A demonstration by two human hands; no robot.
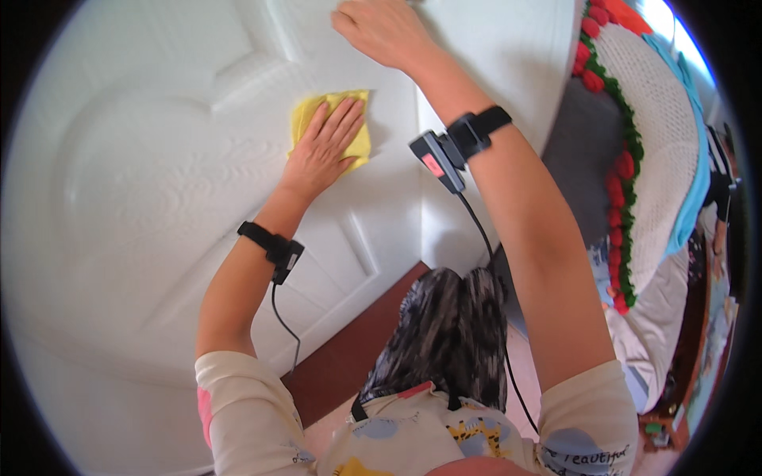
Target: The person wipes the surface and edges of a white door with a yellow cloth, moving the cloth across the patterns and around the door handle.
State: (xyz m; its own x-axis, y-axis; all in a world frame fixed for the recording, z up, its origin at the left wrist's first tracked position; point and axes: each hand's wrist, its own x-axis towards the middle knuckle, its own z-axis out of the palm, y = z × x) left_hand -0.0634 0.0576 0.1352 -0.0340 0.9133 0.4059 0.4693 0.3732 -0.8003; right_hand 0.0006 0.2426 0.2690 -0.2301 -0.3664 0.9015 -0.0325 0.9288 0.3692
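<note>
My left hand (pixel 326 134) lies flat on a folded yellow cloth (pixel 359 149), fingers spread a little, and presses it against a white panelled door (pixel 166 119). Raised moulding and an embossed pattern run over the door's face. My right hand (pixel 381 30) is at the top of the view with its fingers curled, close to the door's surface. Part of it is cut off by the picture's edge, so whether it grips anything cannot be made out. A small dark piece shows just beside it at the rim.
Black straps with small devices circle both wrists, and cables (pixel 470 208) hang from them. To the right stands something dark grey (pixel 586 154), beside a white knitted cover (pixel 655 119) edged with red and green trim. Below the door lies a dark red floor strip (pixel 351 351).
</note>
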